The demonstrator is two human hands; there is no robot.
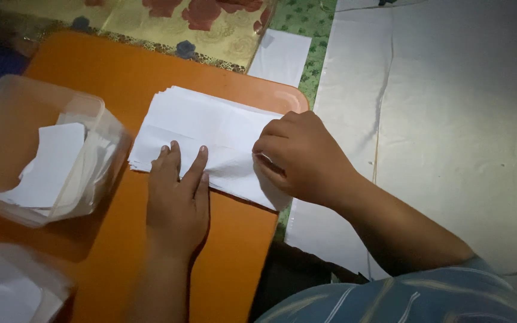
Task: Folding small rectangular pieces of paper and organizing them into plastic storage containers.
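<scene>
Two bare hands work on one stack of white paper that lies across the far right part of an orange desk, its right end reaching the desk's rounded corner and hanging a little past the edge. The left hand lies flat, palm down, on the near edge of the stack; its fingers are stretched out, side by side, pressing the sheets rather than closing on anything, so its grip is apart. The right hand rests on the right end of the stack with its fingers curled under; its grip looks drawn together on the top sheet, pinching a fold there, though the fingertips themselves are hidden beneath the knuckles. The stack holds many sheets; their edges fan slightly at the far left corner, too fine to count.

Two clear plastic tubs stand on the left side of the desk. One tub, well apart from the hands, holds several loose white paper slips, tilted and overlapping. A second tub, at the near left corner and only partly in view, holds more white paper.

One single white sheet lies beyond the desk on a green patterned cloth, next to one gold flowered cloth. Large pale sheets cover the floor to the right. A striped blue sleeve shows at the bottom.
</scene>
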